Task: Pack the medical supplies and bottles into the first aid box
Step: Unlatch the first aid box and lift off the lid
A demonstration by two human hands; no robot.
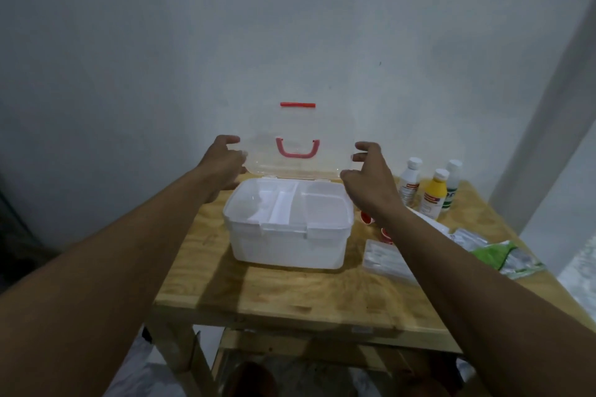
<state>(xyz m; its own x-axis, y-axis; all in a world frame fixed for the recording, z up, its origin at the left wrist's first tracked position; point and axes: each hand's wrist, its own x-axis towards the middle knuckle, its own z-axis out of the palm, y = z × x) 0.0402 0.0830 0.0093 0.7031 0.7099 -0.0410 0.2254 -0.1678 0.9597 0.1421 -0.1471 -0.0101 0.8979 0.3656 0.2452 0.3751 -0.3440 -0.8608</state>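
A white first aid box (287, 246) stands mid-table with a divided clear tray (283, 203) on top. Its transparent lid (296, 126), with a red handle (297, 150) and red latch, stands upright behind it. My left hand (222, 159) grips the lid's left edge. My right hand (371, 171) is at the lid's right edge, fingertips touching it. To the right stand three bottles: a white one (409, 180), a yellow one (434, 193) and a clear one with green print (451, 184). Sealed clear packets (385, 259) and a green-printed packet (496, 255) lie near them.
The wooden table (290, 293) stands against a pale wall, its front edge close to me. Two small red-and-white items (367, 217) lie partly hidden under my right forearm. A lower shelf shows beneath the tabletop.
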